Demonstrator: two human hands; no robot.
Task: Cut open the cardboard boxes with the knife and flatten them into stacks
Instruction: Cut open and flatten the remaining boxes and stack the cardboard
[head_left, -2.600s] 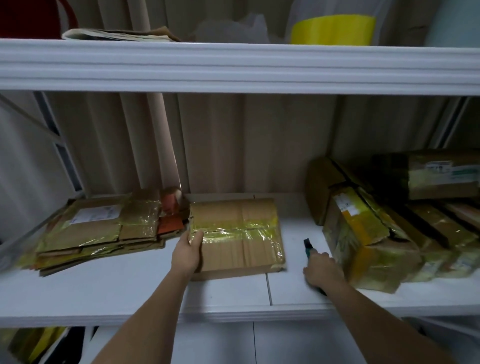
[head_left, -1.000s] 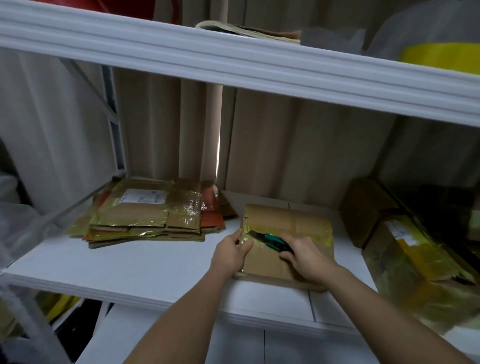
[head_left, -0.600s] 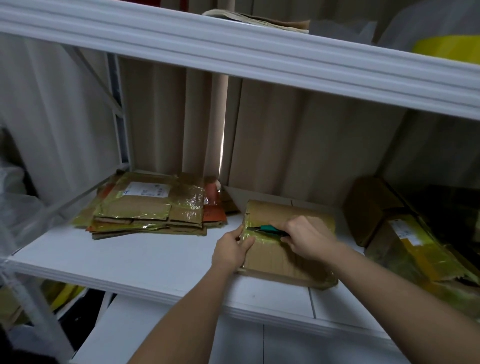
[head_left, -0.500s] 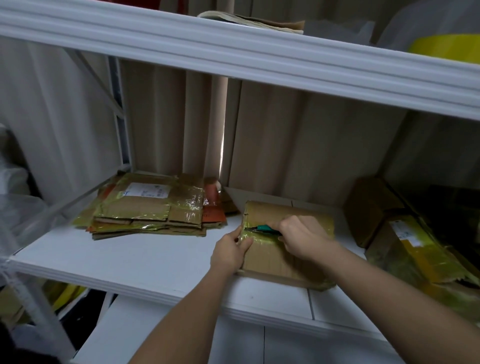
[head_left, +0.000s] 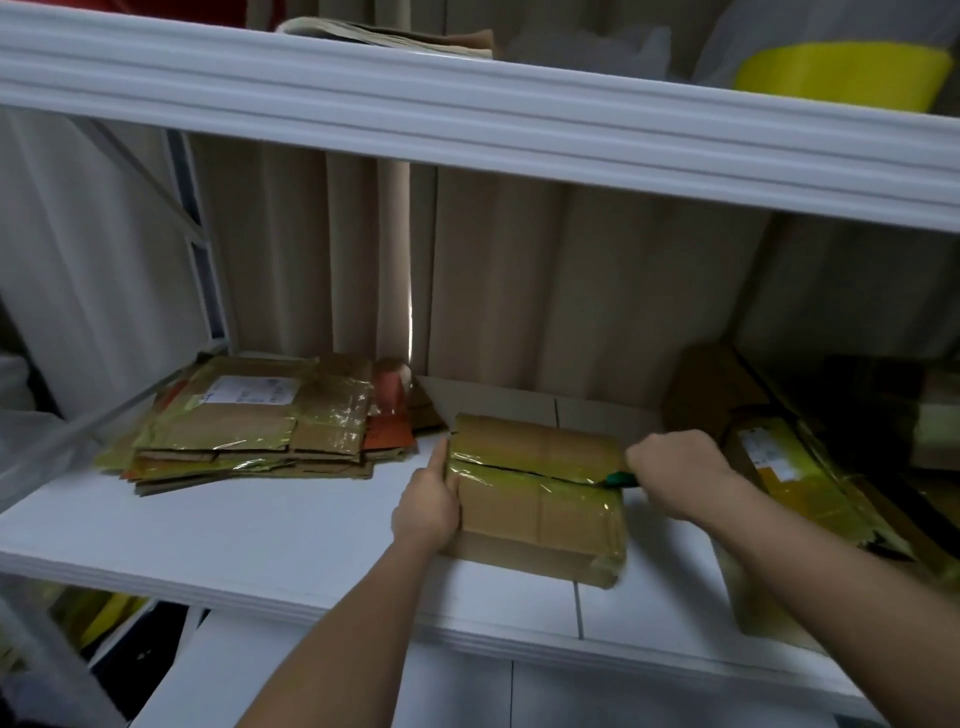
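A brown cardboard box (head_left: 540, 504) wrapped with yellowish tape lies flat on the white shelf (head_left: 249, 545). A dark slit runs across its top along the tape seam. My left hand (head_left: 428, 506) holds the box's left edge, fingers up against its side. My right hand (head_left: 675, 478) is at the box's right end, gripping a green-handled knife (head_left: 618, 478) whose blade sits at the end of the slit. A stack of flattened boxes (head_left: 249, 431) lies to the left.
Several taped uncut boxes (head_left: 789, 467) crowd the shelf's right side. An upper shelf (head_left: 467, 119) hangs overhead, carrying a yellow tape roll (head_left: 841, 73) and papers. A curtain hangs behind.
My right hand has drawn the knife from the box's left end across to its right end, leaving a slit in the tape. My left hand stays on the left edge.
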